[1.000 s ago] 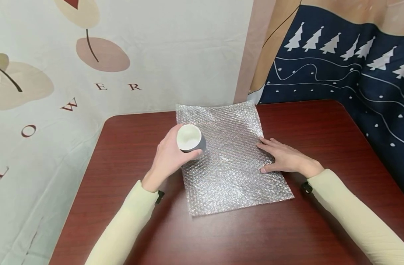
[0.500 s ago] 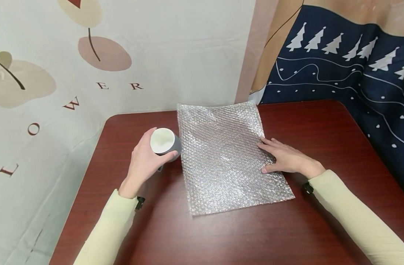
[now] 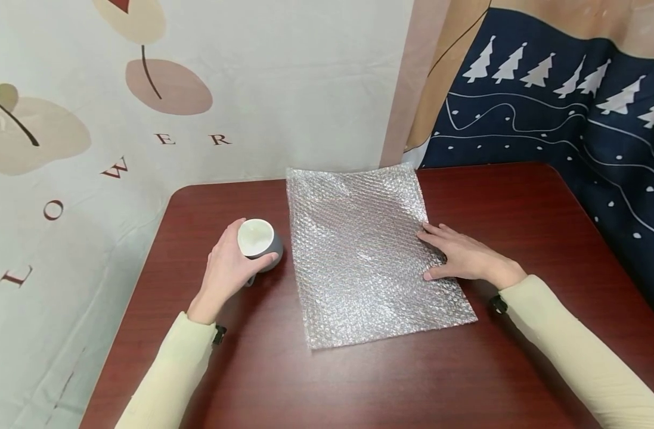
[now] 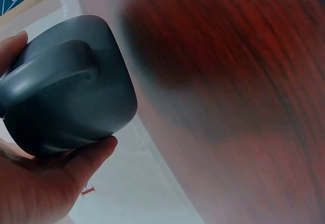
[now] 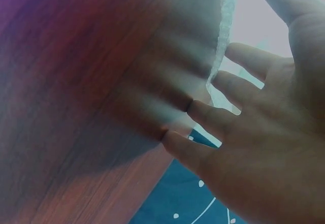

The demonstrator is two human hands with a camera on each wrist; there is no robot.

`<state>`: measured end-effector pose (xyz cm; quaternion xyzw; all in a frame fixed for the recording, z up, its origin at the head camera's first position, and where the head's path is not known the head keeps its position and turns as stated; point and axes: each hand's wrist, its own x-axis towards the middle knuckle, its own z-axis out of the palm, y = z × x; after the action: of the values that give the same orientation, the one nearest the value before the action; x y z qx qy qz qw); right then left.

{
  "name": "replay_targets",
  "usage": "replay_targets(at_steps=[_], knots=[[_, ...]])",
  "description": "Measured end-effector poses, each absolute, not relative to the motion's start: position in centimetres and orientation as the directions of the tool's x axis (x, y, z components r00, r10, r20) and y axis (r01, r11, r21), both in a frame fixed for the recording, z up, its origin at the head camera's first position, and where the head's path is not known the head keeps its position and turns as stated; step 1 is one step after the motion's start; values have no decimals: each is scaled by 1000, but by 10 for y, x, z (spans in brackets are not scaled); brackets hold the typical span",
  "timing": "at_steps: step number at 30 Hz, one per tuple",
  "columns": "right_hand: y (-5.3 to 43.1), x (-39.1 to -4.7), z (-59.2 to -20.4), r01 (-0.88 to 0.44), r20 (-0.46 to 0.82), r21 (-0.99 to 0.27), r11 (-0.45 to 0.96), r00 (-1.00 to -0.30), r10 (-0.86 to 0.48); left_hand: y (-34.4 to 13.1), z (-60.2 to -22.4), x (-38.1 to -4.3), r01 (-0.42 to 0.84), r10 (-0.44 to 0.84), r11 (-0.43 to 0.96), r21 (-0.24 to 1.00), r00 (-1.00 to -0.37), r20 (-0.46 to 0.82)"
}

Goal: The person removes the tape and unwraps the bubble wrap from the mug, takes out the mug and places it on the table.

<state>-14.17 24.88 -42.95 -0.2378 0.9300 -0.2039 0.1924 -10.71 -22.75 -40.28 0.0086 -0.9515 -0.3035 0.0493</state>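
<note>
A dark grey mug (image 3: 273, 257) with a white inside stands upright in my left hand (image 3: 223, 265), left of the bubble wrap. Thumb and fingers grip the mug around its sides; its handle (image 4: 48, 74) shows in the left wrist view. Whether its base touches the table, I cannot tell. The sheet of clear bubble wrap (image 3: 359, 256) lies flat on the table. My right hand (image 3: 466, 255) rests at the sheet's right edge with fingers spread. In the right wrist view, some fingertips (image 5: 172, 136) touch the wood beside the sheet's edge (image 5: 222, 41).
The dark red wooden table (image 3: 380, 387) has rounded far corners. A pale printed cloth (image 3: 284, 89) hangs behind it and along the left, and a navy cloth with white trees (image 3: 520, 119) hangs at the right.
My left hand has carried the mug left, off from over the bubble wrap, then slightly nearer and lower. The right hand and the sheet have stayed in place.
</note>
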Motion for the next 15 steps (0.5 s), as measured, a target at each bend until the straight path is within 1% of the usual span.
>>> replay_targets(at_steps=[15], knots=[[249,-142,-430,-365,-257,-476,800,-812,-523,-234,-412,-113,-10,-37,796,605,-999,33]])
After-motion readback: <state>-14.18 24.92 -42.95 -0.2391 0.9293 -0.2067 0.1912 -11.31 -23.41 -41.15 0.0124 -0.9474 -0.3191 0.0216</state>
